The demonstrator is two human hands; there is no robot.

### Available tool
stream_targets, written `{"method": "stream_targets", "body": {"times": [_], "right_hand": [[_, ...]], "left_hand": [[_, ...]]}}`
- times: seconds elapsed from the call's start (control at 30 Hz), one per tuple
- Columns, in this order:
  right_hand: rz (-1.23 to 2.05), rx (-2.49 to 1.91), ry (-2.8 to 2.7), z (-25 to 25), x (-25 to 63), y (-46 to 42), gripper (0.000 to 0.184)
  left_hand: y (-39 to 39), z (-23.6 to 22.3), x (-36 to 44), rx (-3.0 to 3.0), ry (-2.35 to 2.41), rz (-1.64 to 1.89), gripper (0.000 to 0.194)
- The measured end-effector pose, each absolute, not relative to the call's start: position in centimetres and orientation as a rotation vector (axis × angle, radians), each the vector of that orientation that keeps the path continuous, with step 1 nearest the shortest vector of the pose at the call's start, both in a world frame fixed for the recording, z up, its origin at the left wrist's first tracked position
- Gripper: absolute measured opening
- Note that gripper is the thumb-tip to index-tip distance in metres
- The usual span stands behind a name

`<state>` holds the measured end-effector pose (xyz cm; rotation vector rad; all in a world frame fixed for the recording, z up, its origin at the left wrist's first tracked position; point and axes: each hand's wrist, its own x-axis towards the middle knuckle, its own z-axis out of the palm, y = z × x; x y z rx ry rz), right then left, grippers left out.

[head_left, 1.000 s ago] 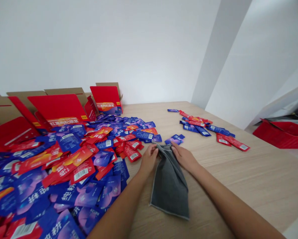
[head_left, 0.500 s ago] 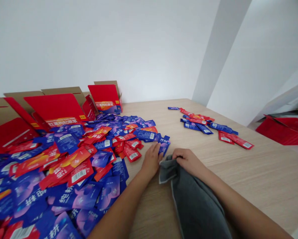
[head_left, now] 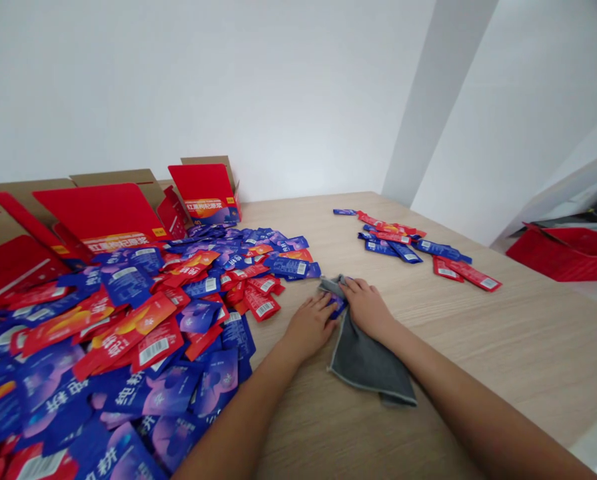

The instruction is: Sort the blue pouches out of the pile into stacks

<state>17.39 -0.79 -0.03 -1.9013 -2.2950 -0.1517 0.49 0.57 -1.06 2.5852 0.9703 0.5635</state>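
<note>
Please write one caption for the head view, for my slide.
Left hand on a blue packet, right hand on a gray cloth, beside heaped packets.

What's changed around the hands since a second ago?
The left hand let go of the grey cloth and now has its fingers on a blue packet, which moved nearer the camera. The cloth's near end swung right. The right hand stays on the cloth; the packet pile and red boxes look unchanged.

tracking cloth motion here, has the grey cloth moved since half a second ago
Yes: the grey cloth has moved forward, closer to the back wall.
</note>
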Motion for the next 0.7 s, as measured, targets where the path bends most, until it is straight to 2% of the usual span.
{"method": "stream_targets", "body": {"times": [0.1,0.2,0.33,0.5,0.7], "right_hand": [[-0.167,-1.992,-2.264,0.5,18.1,-0.7,0.049],[-0.111,-1.838,-2.353,0.4,17.5,-1.5,0.047],[-0.071,-1.804,-2.368,0.3,16.7,-1.2,0.045],[-0.118,-1.977,-2.202,0.2,18.4,0.7,0.044],[-0.022,-1.872,-1.892,-1.0,21.2,0.3,0.056]], "left_hand": [[0.4,-1.4,0.5,2.54,0.983,0.604,0.042],[0.4,-1.5,0.7,2.474,1.055,0.651,0.044],[0.5,-1.2,1.2,2.446,1.153,0.707,0.03],[0.4,-0.9,1.5,2.479,1.205,0.693,0.031],[0.6,-0.8,0.5,2.061,1.371,0.986,0.024]]}}
